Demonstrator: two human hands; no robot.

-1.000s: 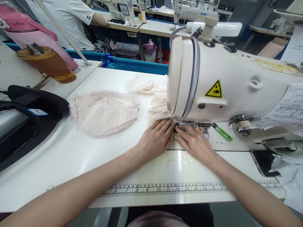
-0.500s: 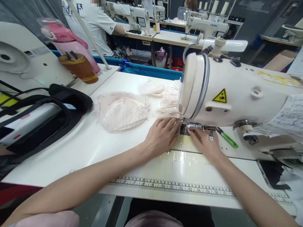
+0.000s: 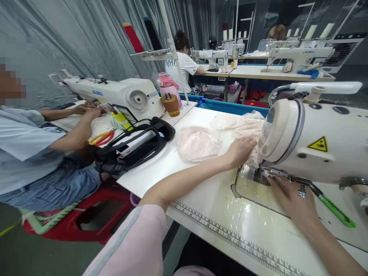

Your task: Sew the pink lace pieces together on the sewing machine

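A white sewing machine (image 3: 319,134) stands in front of me on the right, its metal presser foot (image 3: 260,173) low over the shiny needle plate. Left of the needle my left hand (image 3: 240,152) is closed, its fingers curled on pale pink fabric (image 3: 253,132) that stretches behind the machine head. My right hand (image 3: 293,199) lies at the other side of the presser foot, fingers stretched toward it and apart, partly covered by the metal attachment. No cloth shows in it. A separate thin pale pink piece (image 3: 198,145) lies on the table to the left.
A green-handled tool (image 3: 336,209) lies right of my right hand. Left are a black bag-like item (image 3: 143,143), an amber cup (image 3: 170,105) and a pink bottle (image 3: 169,86). A co-worker (image 3: 31,145) sits at another machine (image 3: 115,96). A printed ruler (image 3: 224,234) runs along the table's front.
The view has swung left, bringing the neighbouring co-worker into sight. My left hand has shifted from flat beside the presser foot to curled on the fabric farther back. My right hand stays near the foot.
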